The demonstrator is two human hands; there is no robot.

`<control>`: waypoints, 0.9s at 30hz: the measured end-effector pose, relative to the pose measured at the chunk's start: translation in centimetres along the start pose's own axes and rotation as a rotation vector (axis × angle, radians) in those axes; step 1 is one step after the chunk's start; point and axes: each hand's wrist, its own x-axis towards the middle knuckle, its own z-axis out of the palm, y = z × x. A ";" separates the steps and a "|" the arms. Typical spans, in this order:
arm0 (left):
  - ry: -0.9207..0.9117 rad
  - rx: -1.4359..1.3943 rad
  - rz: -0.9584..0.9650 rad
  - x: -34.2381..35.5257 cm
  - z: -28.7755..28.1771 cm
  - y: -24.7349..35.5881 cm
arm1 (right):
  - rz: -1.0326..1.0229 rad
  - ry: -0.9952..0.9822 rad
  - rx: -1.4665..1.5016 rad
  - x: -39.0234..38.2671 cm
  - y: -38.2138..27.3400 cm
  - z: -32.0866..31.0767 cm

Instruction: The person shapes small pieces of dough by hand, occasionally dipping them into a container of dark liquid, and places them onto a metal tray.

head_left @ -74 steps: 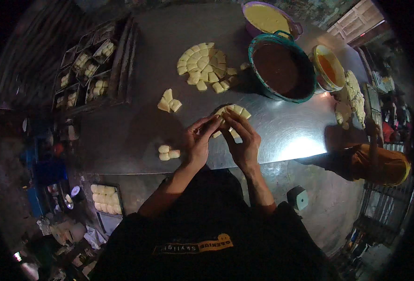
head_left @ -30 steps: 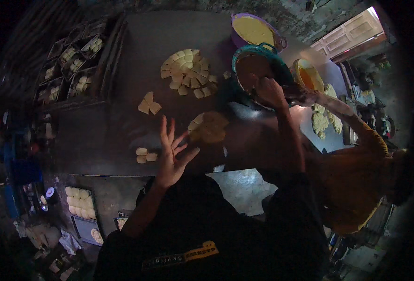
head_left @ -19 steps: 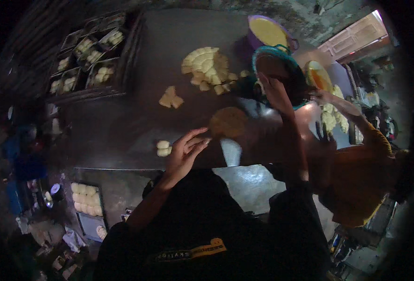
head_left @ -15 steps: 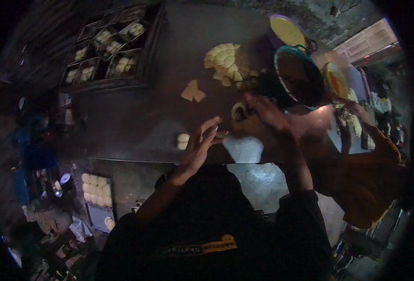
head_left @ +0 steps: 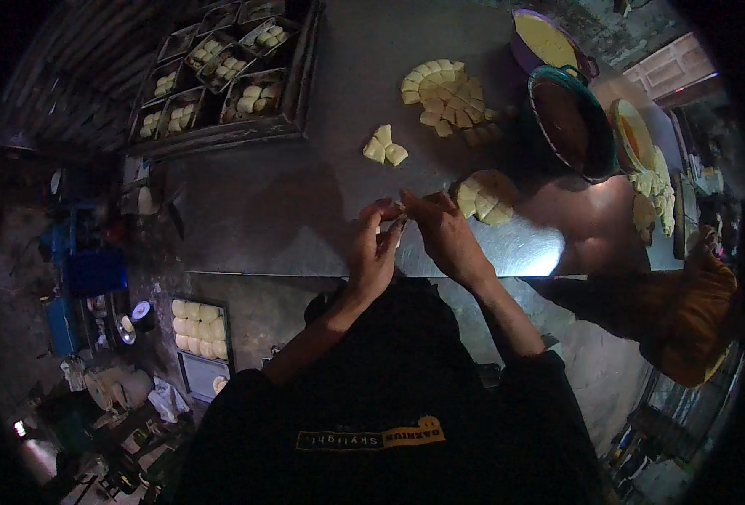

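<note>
Both hands are together over the near part of the metal table, fingertips meeting. My left hand [head_left: 373, 257] is curled around a small pale piece of dough [head_left: 399, 236], mostly hidden by its fingers. My right hand [head_left: 450, 240] is closed, with thumb and fingertips pinching at the same piece. Just beyond the right hand lies a round of dough cut into wedges [head_left: 484, 198]. Farther off are three joined dough pieces [head_left: 385, 146] and a wide fan of cut dough pieces [head_left: 447, 94].
A dark green-rimmed basin [head_left: 568, 122] and a purple tub [head_left: 549, 42] stand at the right. A wooden tray [head_left: 307, 80] of dough-filled tins sits far left. Below the table edge is a pan of dough rolls [head_left: 199, 328]. A co-worker's brown sleeve [head_left: 684, 320] shows right.
My hands have come together from apart, closing on the dough. The pale dough beside my left hand no longer shows on the table. The co-worker's hands have left the dough at right; the view has shifted.
</note>
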 end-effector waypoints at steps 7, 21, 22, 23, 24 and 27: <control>-0.141 -0.705 -0.571 1.2 -1.2 0.6 | -0.186 0.011 0.241 -2.4 -0.8 -4.6; -0.274 0.070 -0.003 0.4 4.4 3.5 | 0.062 0.017 0.390 -4.9 4.4 -6.5; -0.231 0.032 -0.075 0.5 4.6 3.2 | 0.016 0.081 0.302 -4.9 4.3 -6.7; -0.188 -0.007 -0.146 0.5 4.8 3.0 | -0.030 0.145 0.213 -4.9 4.4 -6.8; -0.140 -0.075 -0.204 0.4 5.3 2.9 | -0.060 0.126 0.254 -4.8 4.7 -6.8; -0.059 -0.208 -0.351 0.1 7.1 3.0 | -0.039 0.040 0.347 -4.7 5.8 -6.9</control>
